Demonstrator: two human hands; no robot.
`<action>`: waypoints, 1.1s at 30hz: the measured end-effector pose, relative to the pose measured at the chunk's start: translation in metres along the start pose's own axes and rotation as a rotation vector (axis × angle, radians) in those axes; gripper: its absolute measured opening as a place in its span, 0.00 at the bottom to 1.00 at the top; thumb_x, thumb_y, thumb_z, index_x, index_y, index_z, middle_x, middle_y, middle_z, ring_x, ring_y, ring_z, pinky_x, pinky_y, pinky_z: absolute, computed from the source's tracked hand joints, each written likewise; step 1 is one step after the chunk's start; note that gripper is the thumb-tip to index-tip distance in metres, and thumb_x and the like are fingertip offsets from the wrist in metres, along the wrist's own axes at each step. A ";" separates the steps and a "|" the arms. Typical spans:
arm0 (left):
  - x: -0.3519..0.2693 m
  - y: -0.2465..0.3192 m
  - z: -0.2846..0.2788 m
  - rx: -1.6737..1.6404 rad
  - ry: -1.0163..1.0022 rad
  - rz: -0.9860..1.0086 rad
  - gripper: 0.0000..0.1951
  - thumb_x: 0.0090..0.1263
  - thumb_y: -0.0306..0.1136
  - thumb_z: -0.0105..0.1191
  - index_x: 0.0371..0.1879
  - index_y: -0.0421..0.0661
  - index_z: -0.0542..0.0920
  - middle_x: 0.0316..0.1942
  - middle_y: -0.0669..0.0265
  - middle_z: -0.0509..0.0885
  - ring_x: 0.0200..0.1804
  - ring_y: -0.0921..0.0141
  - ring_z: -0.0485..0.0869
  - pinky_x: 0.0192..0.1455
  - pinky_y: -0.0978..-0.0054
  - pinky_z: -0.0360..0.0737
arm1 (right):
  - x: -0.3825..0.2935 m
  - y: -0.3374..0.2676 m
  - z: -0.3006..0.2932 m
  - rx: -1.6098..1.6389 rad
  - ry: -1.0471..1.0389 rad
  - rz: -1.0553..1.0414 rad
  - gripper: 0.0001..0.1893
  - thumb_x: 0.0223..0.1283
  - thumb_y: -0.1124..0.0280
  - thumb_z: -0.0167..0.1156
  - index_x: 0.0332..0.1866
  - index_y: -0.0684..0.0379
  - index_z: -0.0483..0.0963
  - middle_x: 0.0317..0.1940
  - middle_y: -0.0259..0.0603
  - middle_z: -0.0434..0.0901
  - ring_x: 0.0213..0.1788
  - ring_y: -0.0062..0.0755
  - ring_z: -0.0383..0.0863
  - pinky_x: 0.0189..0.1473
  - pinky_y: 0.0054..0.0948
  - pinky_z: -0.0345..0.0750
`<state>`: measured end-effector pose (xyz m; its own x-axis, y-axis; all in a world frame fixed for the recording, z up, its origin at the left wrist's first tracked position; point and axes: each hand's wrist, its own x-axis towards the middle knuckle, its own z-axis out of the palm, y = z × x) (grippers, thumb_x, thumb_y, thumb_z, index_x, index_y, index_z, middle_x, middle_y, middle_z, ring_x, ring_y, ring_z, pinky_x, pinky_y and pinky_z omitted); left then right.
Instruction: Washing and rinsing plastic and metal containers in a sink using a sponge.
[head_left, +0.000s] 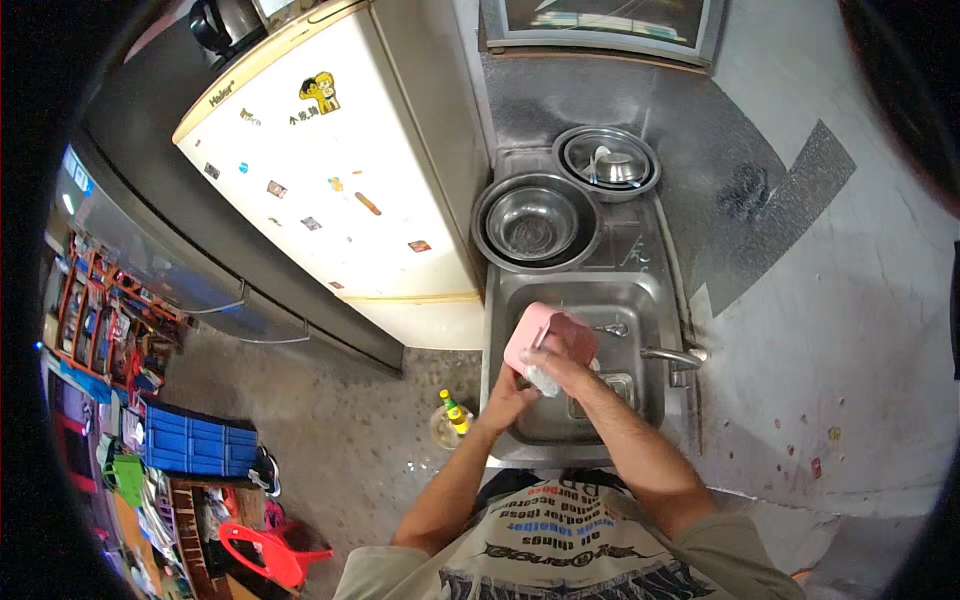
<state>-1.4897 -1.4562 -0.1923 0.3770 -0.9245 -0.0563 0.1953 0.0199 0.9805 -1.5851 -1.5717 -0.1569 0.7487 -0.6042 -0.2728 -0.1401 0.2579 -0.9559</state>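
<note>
Over the stainless steel sink (649, 420), my left hand (514, 394) grips the near left side of a pink plastic container (531, 330), which is tilted with its opening towards the right. My right hand (551, 364) reaches to the container's opening and holds a white cloth or wipe (544, 381) against it; the fingertips are partly hidden. Below them in the basin lie a metal spoon or strainer-like utensil (615, 328) and a clear, rectangular thing (621, 388) that I cannot name for sure.
A faucet (671, 356) juts in from the right wall. Steel basins (532, 225) and a steel bowl with utensils (619, 166) stand on the drainboard. A white refrigerator (330, 187) rises at the left. A yellow-labelled bottle (454, 414) stands at the floor's left side by the sink.
</note>
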 end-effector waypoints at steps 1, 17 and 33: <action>0.001 0.009 -0.011 -0.061 -0.126 -0.264 0.30 0.58 0.26 0.57 0.62 0.41 0.63 0.53 0.62 0.73 0.58 0.65 0.73 0.62 0.66 0.69 | -0.002 0.001 0.001 0.032 0.017 -0.060 0.25 0.48 0.61 0.66 0.50 0.63 0.72 0.41 0.42 0.79 0.42 0.34 0.80 0.41 0.34 0.79; -0.006 0.004 0.004 -0.370 0.011 -0.506 0.22 0.58 0.26 0.43 0.55 0.39 0.69 0.41 0.59 0.82 0.37 0.63 0.84 0.36 0.63 0.87 | 0.019 0.010 -0.026 0.100 0.200 0.028 0.22 0.51 0.75 0.60 0.55 0.62 0.70 0.44 0.40 0.78 0.45 0.28 0.78 0.47 0.31 0.76; -0.001 0.020 0.007 -0.314 0.043 -0.444 0.26 0.56 0.20 0.45 0.58 0.41 0.66 0.47 0.58 0.78 0.45 0.65 0.83 0.47 0.69 0.84 | 0.004 -0.014 0.008 -0.581 0.102 -0.471 0.17 0.48 0.79 0.53 0.47 0.67 0.72 0.36 0.58 0.79 0.42 0.53 0.80 0.44 0.43 0.75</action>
<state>-1.4926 -1.4577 -0.1717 0.2324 -0.8533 -0.4667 0.6028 -0.2502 0.7576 -1.5746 -1.5715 -0.1438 0.7544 -0.6260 0.1975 -0.1598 -0.4669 -0.8697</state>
